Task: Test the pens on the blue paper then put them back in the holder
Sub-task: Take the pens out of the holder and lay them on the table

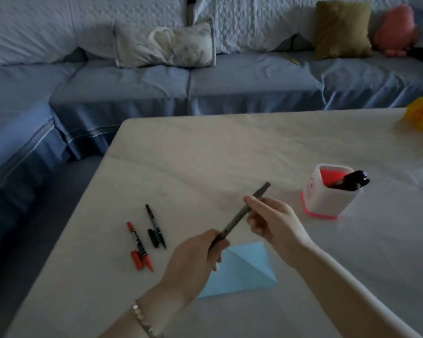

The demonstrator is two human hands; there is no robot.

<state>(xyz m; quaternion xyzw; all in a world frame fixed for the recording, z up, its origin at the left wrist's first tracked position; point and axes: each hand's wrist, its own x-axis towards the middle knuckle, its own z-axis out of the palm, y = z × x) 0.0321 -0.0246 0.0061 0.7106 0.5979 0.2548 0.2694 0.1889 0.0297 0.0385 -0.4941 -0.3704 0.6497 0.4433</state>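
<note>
Grey pen (239, 213) is gripped at both ends, left hand (198, 259) low, right hand (271, 220) high, just above the blue paper (247, 269) on the counter (205, 154). I'd pull the cap straight off, then scribble; holder (327, 198) sits right.

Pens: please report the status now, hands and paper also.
Both hands, left and right, hold one grey pen above blue paper. Red pen and black pen lie uncapped on table. Holder path clear.
</note>
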